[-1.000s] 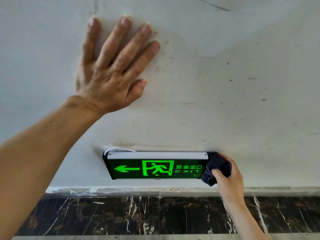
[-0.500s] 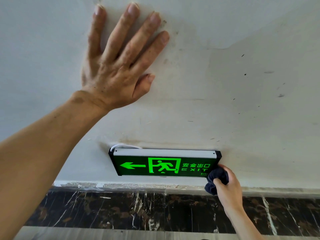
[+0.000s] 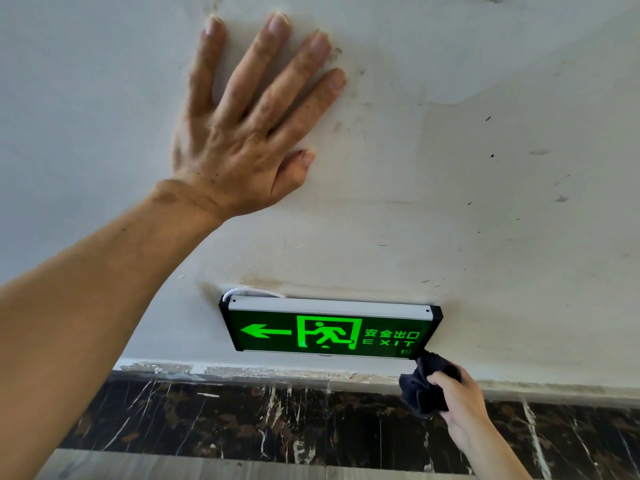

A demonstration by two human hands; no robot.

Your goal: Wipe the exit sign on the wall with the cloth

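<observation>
Cloth (image 3: 424, 388) bunched in right hand (image 3: 459, 400) below exit sign (image 3: 329, 330); left hand (image 3: 242, 140) spread flat.

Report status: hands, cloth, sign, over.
Left hand flat on wall, empty. Right hand grips dark cloth at lower right corner of exit sign, below its lit face. Nothing blocking the sign.

The exit sign (image 3: 330, 330) glows bright green, arrow, running figure and lettering on a dark green face, with a silver-grey top strip and black end caps. The cloth (image 3: 424, 389) is dark navy, almost black. The wall (image 3: 450, 188) is off-white with brownish smudges and dark specks. At 6 o'clock, the skirting (image 3: 242, 420) is black marble veined white and brown.
</observation>
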